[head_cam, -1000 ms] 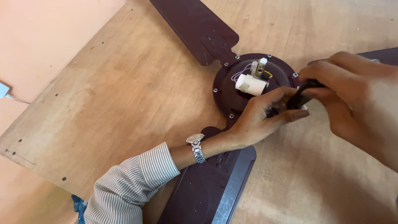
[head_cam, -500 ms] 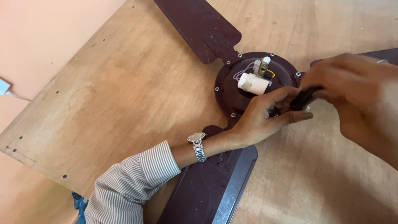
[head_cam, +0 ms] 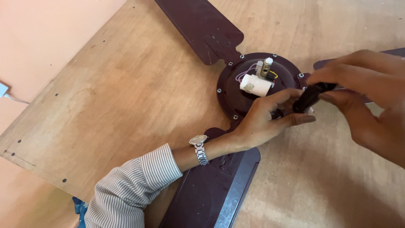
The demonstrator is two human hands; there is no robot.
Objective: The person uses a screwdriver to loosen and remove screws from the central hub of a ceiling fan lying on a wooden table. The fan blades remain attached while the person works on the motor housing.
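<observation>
The broad brown plywood board [head_cam: 126,109] lies under everything. On it rests the dark maroon metal ceiling fan, its blades [head_cam: 211,194] running off at about eleven, three and seven o'clock from the round motor hub [head_cam: 236,90]. A white cylindrical capacitor [head_cam: 255,85] sits near the hub's centre. At the hub's four o'clock edge, my left hand [head_cam: 265,120] cups the rim, fingers half curled, while my right hand [head_cam: 367,97] pinches a small black handle-like part [head_cam: 310,96] between thumb and fingertips.
</observation>
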